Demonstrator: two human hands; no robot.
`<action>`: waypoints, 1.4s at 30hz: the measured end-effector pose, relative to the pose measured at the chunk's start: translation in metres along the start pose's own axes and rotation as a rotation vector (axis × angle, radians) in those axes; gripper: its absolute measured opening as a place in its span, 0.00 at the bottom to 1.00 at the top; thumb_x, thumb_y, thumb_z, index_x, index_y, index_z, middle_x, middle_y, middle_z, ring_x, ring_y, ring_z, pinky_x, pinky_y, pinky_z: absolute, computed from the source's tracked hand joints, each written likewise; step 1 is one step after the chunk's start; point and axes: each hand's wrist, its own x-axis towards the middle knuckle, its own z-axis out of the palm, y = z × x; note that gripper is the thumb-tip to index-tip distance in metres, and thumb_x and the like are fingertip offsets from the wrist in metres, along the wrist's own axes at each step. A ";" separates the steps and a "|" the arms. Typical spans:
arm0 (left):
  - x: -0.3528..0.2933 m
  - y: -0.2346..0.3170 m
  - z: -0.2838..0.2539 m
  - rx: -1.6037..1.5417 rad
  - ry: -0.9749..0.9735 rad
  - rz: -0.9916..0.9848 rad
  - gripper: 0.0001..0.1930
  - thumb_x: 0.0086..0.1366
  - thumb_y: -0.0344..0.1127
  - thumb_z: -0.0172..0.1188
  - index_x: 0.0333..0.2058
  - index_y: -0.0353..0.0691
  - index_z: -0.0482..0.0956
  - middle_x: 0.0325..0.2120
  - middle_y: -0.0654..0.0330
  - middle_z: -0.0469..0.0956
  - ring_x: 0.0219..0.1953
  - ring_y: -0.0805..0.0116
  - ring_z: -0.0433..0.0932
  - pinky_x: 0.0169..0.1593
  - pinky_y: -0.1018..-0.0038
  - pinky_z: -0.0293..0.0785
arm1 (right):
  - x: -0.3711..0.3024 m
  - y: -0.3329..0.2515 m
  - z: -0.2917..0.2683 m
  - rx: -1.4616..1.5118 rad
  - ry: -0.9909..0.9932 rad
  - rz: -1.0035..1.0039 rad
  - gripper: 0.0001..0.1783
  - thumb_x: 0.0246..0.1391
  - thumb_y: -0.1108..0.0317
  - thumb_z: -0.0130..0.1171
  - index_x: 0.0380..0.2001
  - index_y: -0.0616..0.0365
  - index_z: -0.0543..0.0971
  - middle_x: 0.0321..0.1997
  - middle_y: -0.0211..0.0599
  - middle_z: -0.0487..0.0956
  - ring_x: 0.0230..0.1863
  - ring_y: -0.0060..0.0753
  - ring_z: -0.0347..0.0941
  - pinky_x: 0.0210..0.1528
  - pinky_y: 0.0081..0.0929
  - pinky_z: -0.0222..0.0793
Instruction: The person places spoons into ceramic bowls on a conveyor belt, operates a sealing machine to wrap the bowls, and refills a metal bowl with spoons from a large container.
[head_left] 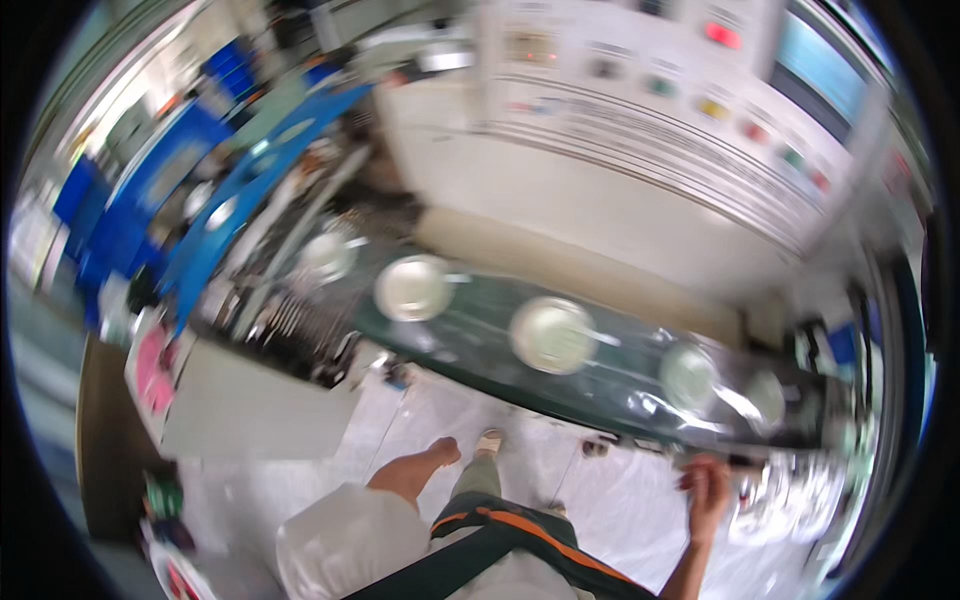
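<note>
My right hand (708,488) is raised near the front edge of a dark green conveyor belt (460,330), at its right part. Its fingers look loosely bent and a little apart, with nothing seen in them. Lower and to the left, my left hand (445,452) hangs over the floor in front of the belt, its fingers smeared by motion. Several pale round dish-like pieces lie in a row along the belt, each with a short tab on its right side. Among them are a large middle piece (553,335), a left piece (413,288) and a right piece (689,377).
Behind the belt stands a white machine cabinet (600,190) with coloured buttons and a red light. A metal mesh conveyor (290,335) joins at the left, beside blue panels (270,180). Clear plastic bags (785,500) sit at the lower right. A pink object (155,370) lies far left.
</note>
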 end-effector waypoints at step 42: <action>-0.387 1.867 1.016 0.124 -0.258 1.497 0.08 0.59 0.31 0.50 0.36 0.33 0.72 0.25 0.60 0.76 0.31 0.75 0.76 0.34 0.81 0.70 | -0.290 0.714 -1.756 -0.147 1.167 0.380 0.22 0.42 0.65 0.61 0.41 0.59 0.69 0.36 0.44 0.74 0.38 0.37 0.72 0.38 0.29 0.70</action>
